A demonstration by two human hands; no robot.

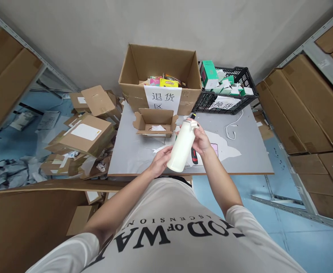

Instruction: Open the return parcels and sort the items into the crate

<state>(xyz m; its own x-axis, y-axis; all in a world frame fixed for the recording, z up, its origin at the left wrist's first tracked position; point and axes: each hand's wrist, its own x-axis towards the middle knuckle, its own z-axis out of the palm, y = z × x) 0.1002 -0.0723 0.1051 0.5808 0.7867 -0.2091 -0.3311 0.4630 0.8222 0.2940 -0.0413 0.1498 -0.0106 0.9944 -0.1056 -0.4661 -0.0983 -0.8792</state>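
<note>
You hold the white bottle (pixel 182 146) tilted above the near edge of the grey tabletop (pixel 248 159), your left hand (pixel 161 160) cupped under its base and your right hand (pixel 200 139) wrapped around its upper part by the cap. Beyond it a small open carton (pixel 155 122) holds white paper. The big cardboard box (pixel 160 76) of colourful packets carries a sign reading 退货区, and the black crate (pixel 225 91) holds green-and-white boxes.
</note>
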